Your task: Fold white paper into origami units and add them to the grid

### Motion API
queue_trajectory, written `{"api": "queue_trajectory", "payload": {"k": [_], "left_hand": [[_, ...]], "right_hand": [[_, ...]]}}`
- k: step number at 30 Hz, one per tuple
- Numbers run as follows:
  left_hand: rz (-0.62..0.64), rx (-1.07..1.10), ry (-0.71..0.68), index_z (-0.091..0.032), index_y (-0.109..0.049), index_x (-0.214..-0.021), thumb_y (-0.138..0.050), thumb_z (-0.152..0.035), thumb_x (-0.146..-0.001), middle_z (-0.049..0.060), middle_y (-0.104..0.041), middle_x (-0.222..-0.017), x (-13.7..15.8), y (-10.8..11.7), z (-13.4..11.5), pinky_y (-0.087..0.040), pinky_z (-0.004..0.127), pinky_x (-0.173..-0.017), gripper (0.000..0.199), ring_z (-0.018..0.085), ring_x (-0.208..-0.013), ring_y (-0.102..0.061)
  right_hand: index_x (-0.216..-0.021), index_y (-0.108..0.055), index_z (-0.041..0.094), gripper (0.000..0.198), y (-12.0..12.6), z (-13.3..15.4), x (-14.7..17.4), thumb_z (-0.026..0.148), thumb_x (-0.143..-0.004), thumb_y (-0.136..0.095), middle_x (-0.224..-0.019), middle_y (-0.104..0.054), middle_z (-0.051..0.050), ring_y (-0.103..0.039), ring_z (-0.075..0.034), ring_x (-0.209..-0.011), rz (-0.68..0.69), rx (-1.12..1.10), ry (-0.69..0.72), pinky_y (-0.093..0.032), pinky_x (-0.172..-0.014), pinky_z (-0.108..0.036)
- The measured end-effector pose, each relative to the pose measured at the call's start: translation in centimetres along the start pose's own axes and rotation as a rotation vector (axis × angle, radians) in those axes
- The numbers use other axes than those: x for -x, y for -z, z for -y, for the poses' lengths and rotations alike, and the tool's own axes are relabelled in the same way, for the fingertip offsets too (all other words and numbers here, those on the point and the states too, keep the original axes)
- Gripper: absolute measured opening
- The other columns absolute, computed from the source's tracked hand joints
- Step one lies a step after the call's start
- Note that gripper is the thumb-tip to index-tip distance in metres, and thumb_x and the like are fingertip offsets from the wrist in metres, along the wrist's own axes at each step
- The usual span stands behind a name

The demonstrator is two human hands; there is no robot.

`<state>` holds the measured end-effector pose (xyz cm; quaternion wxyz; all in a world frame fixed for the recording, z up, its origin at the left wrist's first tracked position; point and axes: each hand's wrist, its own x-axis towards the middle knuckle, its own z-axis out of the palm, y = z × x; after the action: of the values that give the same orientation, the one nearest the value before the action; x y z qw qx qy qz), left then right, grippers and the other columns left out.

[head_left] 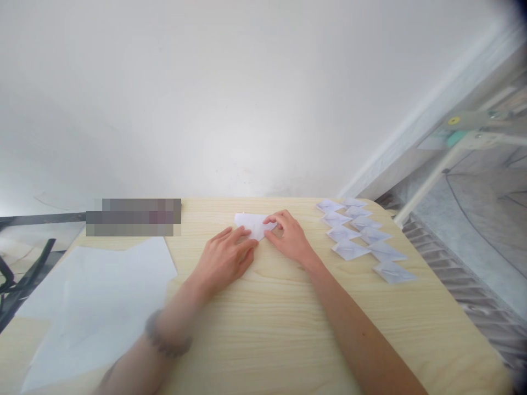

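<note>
A small folded piece of white paper (256,224) lies on the table near its far edge, between my hands. My left hand (230,255) rests over its lower left part, fingers stretched out and lying on the paper and the tabletop. At the paper's right end is my right hand (286,233), its thumb and curled forefinger closed on the edge in a pinch. The fingertips cover parts of the paper, so its full outline is hidden.
Several folded white paper pieces (345,234) lie in two rows on the right of the wooden table (255,340). Large white sheets (102,307) cover the left side. A pixelated block (134,218) hides something at the far left. A white wall (247,99) stands behind.
</note>
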<state>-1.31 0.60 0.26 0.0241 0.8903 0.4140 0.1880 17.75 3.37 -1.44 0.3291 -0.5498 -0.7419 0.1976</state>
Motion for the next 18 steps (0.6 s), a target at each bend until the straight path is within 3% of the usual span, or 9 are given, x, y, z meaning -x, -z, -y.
{"api": "queue_trajectory", "payload": {"k": [8, 18], "left_hand": [[0.007, 0.006, -0.008, -0.024, -0.062, -0.096, -0.041, -0.024, -0.084, 0.004, -0.058, -0.109, -0.03, 0.14, 0.13, -0.039, 0.039, -0.094, 0.024, 0.019, -0.098, -0.056], [0.005, 0.027, 0.002, -0.024, -0.064, -0.096, -0.042, -0.025, -0.084, 0.004, -0.06, -0.111, -0.01, 0.14, 0.2, -0.038, 0.04, -0.097, 0.025, 0.021, -0.108, -0.052]], "right_hand": [[-0.084, -0.061, 0.024, 0.015, 0.06, 0.47, -0.11, 0.03, -0.069, -0.061, -0.088, -0.056, -0.001, -0.05, -0.018, -0.087, 0.06, 0.106, 0.015, -0.035, -0.084, -0.034], [-0.084, -0.062, 0.025, 0.017, 0.2, 0.7, -0.24, 0.034, -0.069, -0.062, -0.089, -0.056, -0.001, -0.048, -0.018, -0.089, 0.111, 0.126, 0.0, -0.032, -0.085, -0.035]]}}
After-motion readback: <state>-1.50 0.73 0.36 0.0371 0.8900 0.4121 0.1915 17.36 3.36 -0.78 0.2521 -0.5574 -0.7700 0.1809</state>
